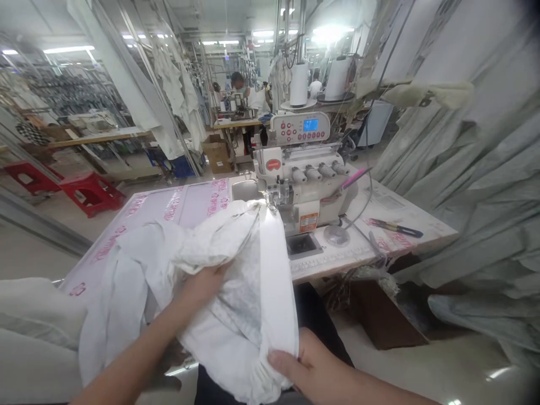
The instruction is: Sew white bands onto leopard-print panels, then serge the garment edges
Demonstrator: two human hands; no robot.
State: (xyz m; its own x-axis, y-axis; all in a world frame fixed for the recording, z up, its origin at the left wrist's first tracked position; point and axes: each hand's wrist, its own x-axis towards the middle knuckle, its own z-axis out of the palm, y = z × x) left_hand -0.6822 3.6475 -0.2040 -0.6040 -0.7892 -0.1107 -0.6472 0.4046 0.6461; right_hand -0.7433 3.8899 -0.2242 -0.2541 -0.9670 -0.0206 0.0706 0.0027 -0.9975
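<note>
A white garment (211, 242) with a wide, smooth white band (273, 275) stretches from the overlock sewing machine (304, 180) down towards my lap. Its upper end lies under the machine's presser foot, by the lit needle area. My right hand (306, 363) grips the lower end of the band, thumb on top, where the cloth is gathered. Inside the garment's folds, my left hand (206, 287) reaches up and right; it is blurred and the cloth hides its fingertips. The loose cloth is heaped over the table's left part.
Black-handled thread snips (396, 228) lie at the right of the machine table (430, 225). White thread cones (298, 84) stand behind the machine. Pale garments (476, 185) hang close on the right. Red stools (90, 191) stand at left; other people work further back.
</note>
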